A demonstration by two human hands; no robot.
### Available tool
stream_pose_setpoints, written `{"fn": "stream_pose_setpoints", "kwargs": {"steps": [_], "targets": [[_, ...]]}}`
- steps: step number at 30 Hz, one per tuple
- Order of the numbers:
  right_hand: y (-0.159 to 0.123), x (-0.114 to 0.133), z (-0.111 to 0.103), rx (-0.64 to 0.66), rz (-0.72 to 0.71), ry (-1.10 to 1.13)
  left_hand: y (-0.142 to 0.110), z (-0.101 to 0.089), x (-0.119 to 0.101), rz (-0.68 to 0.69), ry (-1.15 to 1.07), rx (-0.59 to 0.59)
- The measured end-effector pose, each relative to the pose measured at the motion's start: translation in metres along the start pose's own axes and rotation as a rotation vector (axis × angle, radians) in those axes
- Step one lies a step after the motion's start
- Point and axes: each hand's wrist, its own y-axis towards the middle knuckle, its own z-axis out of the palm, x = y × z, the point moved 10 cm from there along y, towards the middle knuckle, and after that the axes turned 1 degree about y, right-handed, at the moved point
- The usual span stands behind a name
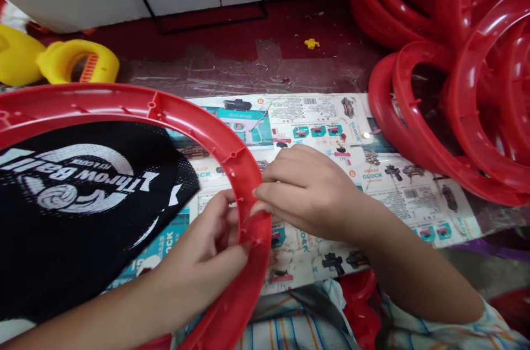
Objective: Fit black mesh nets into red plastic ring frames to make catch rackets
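Ring (202,123): smooth, glossy plastic. Black panel (83,245): matt cloth. Printed sheet (306,112): smooth paper, apparently coated. Worktop (232,68): scuffed toward far edge. Heaped rings (464,85), right edge: glossy plastic.

A: First kind?
B: Left hand (213,250), right hand (310,190). Two.
A: Red items?
B: Held ring (223,147), one. Piled rings (464,74), at least four; overlap prevents exact tally.
A: Black?
B: Printed cloth (49,253), one.
A: Yellow?
B: Small yellow piece (312,43), one. Yellow handle (109,65), one. Yellow body (14,54) beside it, one; joined or separate, unclear.
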Motion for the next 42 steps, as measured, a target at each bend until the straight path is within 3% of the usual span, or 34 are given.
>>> {"fn": "stream_pose_setpoints", "kwargs": {"steps": [5, 8, 12, 19, 25, 30, 34, 37, 42], "targets": [[0.002, 0.002, -0.007, -0.021, 0.007, 0.109, -0.003, 0.01, 0.005, -0.077, 0.054, 0.114], [0.002, 0.001, -0.006, -0.006, 0.032, 0.181, -0.004, 0.016, 0.001, -0.015, 0.172, 0.199], [0.002, -0.005, -0.006, -0.014, 0.074, 0.307, -0.004, 0.015, -0.002, 0.054, 0.335, 0.206], [0.001, -0.009, 0.006, 0.11, 0.116, 0.418, -0.006, 0.023, 0.005, -0.014, 0.321, 0.295], [0.0, -0.01, 0.008, 0.131, 0.133, 0.393, -0.007, 0.022, 0.01, 0.015, 0.32, 0.289], [0.0, -0.008, 0.012, 0.157, 0.132, 0.425, -0.009, 0.021, 0.015, 0.024, 0.236, 0.277], [0.001, -0.005, 0.011, 0.174, 0.114, 0.424, -0.011, 0.032, 0.017, -0.034, 0.04, 0.358], [0.001, -0.002, 0.012, 0.196, 0.085, 0.389, -0.007, 0.033, 0.01, -0.013, -0.093, 0.315], [0.002, 0.003, 0.012, 0.193, 0.05, 0.336, 0.0, 0.023, 0.014, -0.04, -0.131, 0.169]]}}
